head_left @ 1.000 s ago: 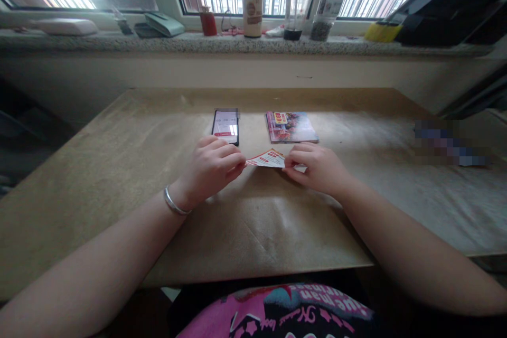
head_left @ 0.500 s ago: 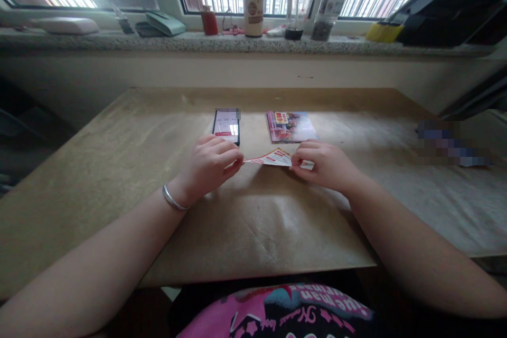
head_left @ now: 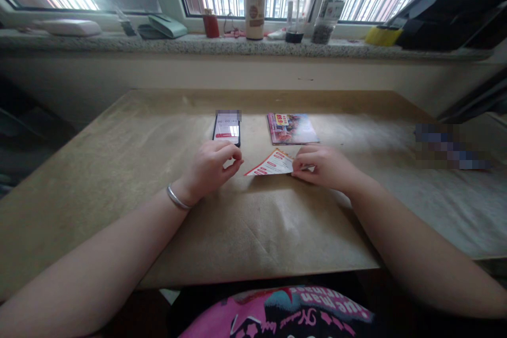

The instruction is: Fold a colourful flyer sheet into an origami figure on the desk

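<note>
A white leaflet [head_left: 273,163] with red and orange print is folded into a pointed shape just above the table. My right hand [head_left: 322,166] is closed on its right end, thumb and fingers pinched together. My left hand [head_left: 214,166] is beside the leaflet's left tip, not touching it, with thumb and forefinger curved and slightly apart. A silver bracelet [head_left: 178,197] circles the left wrist. Just beyond the left hand lies a phone [head_left: 227,129] with a lit screen. Past the right hand is a flat, colourful booklet or packet [head_left: 295,128].
The table [head_left: 222,243] has a tan, creased cover. A blurred-out dark item [head_left: 451,147] lies at its right. Along the windowsill [head_left: 222,48] stand a tall cylinder [head_left: 254,5], a red bottle [head_left: 210,24], clear containers [head_left: 295,16] and a yellow object [head_left: 383,35].
My left hand has let go of the leaflet's left end, which now hangs lower and shows more of its printed face. My right hand keeps its hold in nearly the same place.
</note>
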Action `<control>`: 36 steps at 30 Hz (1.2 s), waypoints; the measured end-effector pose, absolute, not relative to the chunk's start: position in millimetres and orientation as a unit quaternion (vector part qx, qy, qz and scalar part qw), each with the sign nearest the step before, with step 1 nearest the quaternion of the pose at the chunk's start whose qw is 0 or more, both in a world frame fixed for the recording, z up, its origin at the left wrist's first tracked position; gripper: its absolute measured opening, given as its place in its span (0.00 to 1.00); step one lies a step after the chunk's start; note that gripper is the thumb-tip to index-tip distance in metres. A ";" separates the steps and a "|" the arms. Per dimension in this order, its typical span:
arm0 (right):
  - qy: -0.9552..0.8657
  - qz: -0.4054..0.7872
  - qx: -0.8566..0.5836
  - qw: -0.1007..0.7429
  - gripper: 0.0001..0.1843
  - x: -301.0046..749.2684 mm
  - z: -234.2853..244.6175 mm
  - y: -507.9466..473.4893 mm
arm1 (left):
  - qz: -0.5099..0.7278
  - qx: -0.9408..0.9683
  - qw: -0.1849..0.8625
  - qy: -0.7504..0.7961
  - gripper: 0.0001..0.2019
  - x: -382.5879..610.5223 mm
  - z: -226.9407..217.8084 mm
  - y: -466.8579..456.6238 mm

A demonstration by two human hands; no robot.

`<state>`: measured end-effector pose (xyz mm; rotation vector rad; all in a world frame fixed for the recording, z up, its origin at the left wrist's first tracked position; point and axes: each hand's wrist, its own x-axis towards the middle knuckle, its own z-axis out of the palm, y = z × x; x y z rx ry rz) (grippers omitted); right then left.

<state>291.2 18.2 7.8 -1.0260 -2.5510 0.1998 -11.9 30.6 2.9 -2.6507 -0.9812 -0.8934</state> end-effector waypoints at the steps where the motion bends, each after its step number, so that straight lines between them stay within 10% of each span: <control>1: -0.910 0.073 -0.366 0.183 0.06 288.7 7.8 16.8 | -0.293 -0.895 0.090 -0.325 0.06 -10.9 2.7 29.7; 17: -0.892 0.072 -0.397 0.202 0.05 269.8 -2.4 16.7 | -0.111 -0.929 -0.012 -0.352 0.21 4.4 -1.1 19.6; 24: -0.855 0.092 -0.463 0.214 0.27 263.9 -16.6 24.4 | -0.092 -0.927 -0.023 -0.363 0.24 8.2 -4.1 18.0; 36: -0.835 0.164 -0.460 0.254 0.31 259.8 -23.5 28.1 | -0.126 -0.928 -0.056 -0.346 0.24 8.5 -10.5 20.7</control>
